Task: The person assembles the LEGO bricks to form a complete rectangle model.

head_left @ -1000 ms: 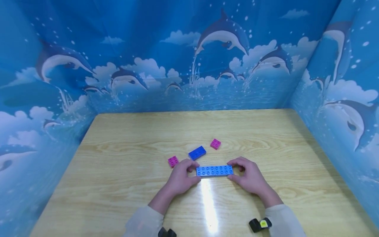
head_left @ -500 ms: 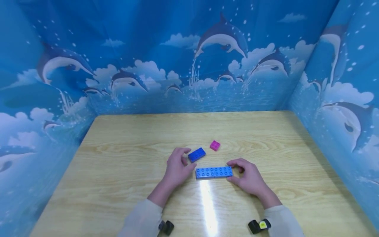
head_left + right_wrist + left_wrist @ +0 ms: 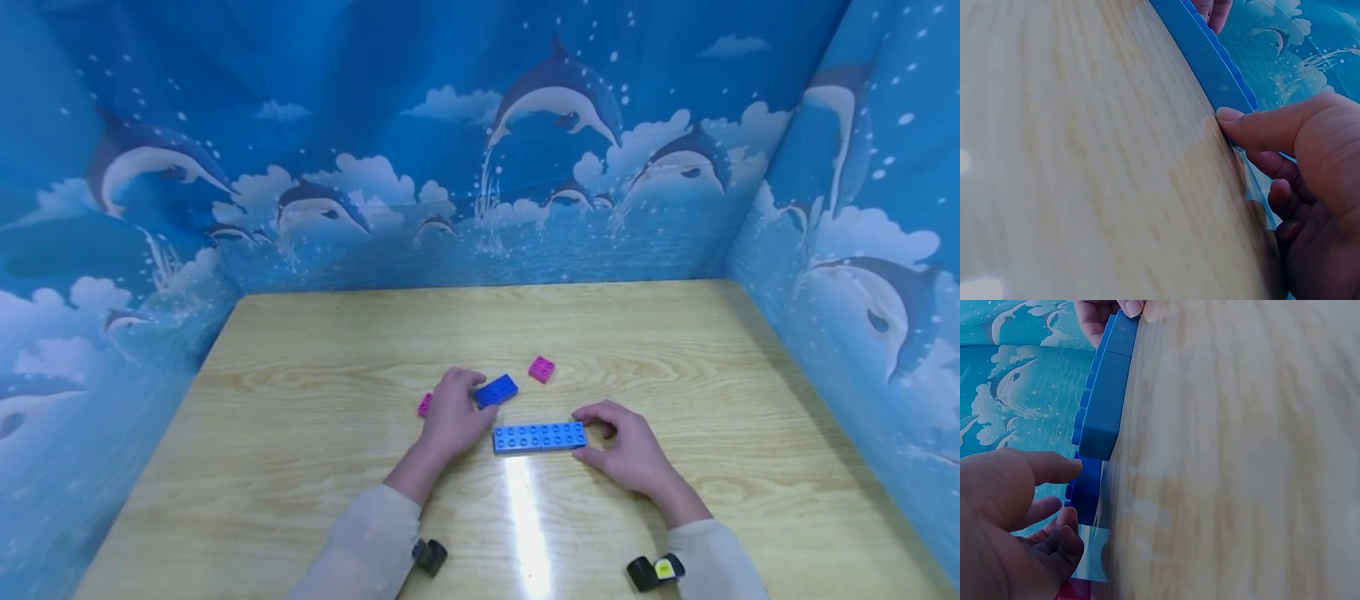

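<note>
Two light blue toy building bricks lie end to end in a straight row on the table, studs up. My right hand pinches the row's right end between thumb and index finger; in the right wrist view, the thumb meets the end corner of the brick. Just behind the row's left end lies a dark blue brick, set at a slant. My left hand spreads its thumb and fingers around that brick's left end. In the left wrist view, the dark blue brick sits beyond the thumb tip; firm contact is not clear.
A small pink brick lies behind and right of the dark blue one. Another pink brick is partly covered by my left hand. Dolphin-print curtains rise behind and beside the wooden table.
My left hand has let go of the light blue row's left end and moved back and left to the dark blue brick. The right hand has stayed at the row's right end.
</note>
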### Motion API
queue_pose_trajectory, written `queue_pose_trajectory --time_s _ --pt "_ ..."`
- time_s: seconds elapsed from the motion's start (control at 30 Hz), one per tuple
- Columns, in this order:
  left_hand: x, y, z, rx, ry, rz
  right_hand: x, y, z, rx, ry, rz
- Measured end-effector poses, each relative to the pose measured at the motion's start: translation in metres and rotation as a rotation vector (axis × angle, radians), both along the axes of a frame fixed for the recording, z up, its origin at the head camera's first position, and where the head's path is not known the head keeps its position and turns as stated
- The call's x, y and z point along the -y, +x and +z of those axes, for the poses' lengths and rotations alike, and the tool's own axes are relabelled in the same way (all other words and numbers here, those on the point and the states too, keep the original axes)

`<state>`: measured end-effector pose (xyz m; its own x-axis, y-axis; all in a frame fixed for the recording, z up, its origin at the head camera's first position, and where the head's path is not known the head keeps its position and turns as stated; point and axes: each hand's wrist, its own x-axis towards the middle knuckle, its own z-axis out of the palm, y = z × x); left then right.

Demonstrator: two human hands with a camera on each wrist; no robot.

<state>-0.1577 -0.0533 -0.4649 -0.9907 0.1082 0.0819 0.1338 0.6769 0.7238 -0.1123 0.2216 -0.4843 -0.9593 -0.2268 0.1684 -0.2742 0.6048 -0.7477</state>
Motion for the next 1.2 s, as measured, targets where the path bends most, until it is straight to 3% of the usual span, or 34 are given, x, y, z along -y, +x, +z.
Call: queue_pose_trajectory --time_s 0.53,0.87,1.2 --pt "-0.0042 -0.0024 -0.0009 0.067 -0.038 0.02 0.0 -0.0003 0.0003 0.014 0.004 0.0" --pt "-0.0051 -0.0017 -0.0021 0.049 0.006 0.011 -0.0001 0.0005 -0.0002 0.014 0.0 -0.007" --pt "-0.007 0.0048 0.0055 0.069 0.066 -0.019 -0.0003 0.001 0.0012 0.031 0.01 -0.007"
